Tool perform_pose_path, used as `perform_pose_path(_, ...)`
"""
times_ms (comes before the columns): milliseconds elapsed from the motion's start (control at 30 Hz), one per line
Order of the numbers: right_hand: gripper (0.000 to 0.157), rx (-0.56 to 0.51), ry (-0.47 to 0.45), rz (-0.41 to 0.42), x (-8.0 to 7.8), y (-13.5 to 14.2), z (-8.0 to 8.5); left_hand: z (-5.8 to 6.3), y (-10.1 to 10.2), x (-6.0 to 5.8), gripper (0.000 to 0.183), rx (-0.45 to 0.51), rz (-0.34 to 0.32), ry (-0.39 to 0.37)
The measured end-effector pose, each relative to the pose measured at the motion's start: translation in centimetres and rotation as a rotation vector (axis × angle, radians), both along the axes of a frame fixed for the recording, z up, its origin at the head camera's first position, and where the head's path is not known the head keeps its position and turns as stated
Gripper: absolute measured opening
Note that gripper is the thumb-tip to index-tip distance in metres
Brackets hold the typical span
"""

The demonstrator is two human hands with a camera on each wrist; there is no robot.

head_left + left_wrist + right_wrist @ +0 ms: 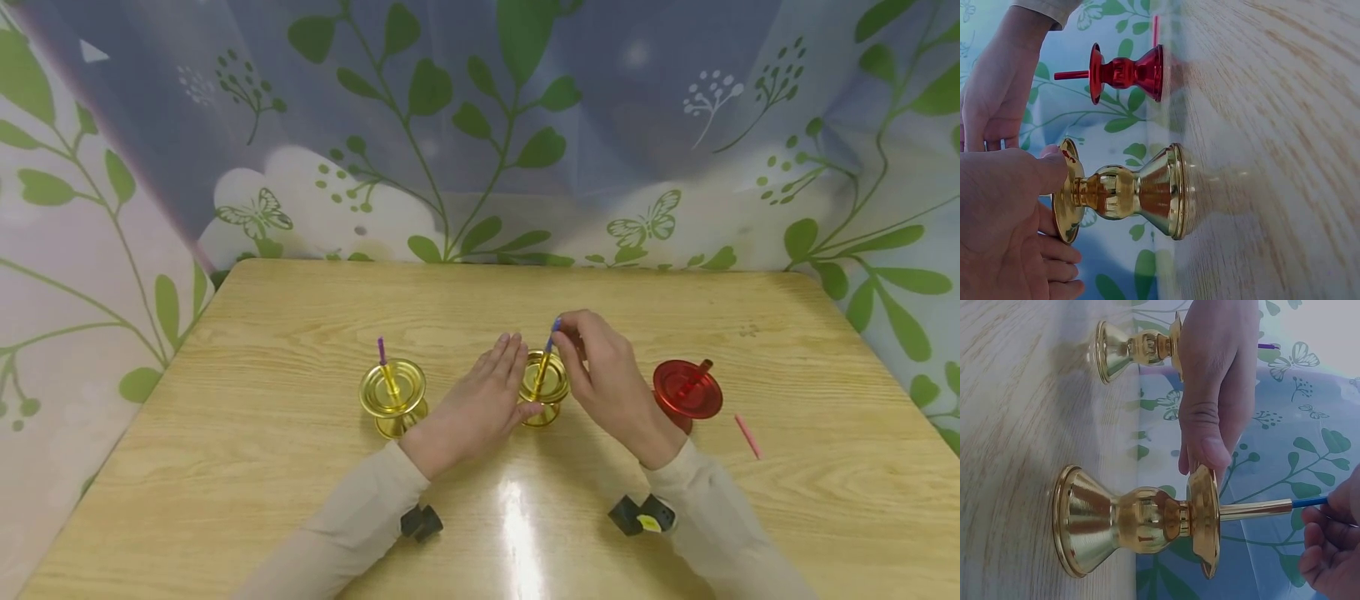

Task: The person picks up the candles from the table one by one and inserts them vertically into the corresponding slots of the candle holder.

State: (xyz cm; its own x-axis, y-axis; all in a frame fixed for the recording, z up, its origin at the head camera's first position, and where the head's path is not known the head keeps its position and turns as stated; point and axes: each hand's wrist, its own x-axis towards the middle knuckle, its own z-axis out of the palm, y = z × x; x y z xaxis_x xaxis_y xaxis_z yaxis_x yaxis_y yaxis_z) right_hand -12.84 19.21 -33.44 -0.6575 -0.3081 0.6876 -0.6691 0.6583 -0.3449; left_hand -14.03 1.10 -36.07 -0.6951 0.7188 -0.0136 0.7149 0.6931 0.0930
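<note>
A gold candlestick (551, 390) stands upright on the table, with a tall thin tube rising from its dish. My left hand (476, 412) holds the dish at its rim, the thumb on the near side and the fairly straight fingers along the left. Between the thumb and fingers of my right hand (606, 379), a slim blue candle (1308, 502) is pinched. Its lower end meets the top of the gold tube; how deep it sits is hidden. To the left, a second gold candlestick (412, 393) carries a purple candle (382, 350).
Right of my right hand stands a red candlestick (692, 402), its tube bare of any candle. A pink candle (747, 437) lies beside it on the wooden table (300, 325). A leaf-patterned curtain (637, 125) hangs behind the table's back edge.
</note>
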Motion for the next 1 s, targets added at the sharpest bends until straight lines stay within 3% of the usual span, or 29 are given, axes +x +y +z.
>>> perform_pose_path(1000, 0.013, 0.035, 0.069, -0.005, -0.29, 0.11, -0.16, -0.01, 0.01, -0.04, 0.075, 0.006, 0.01, -0.027)
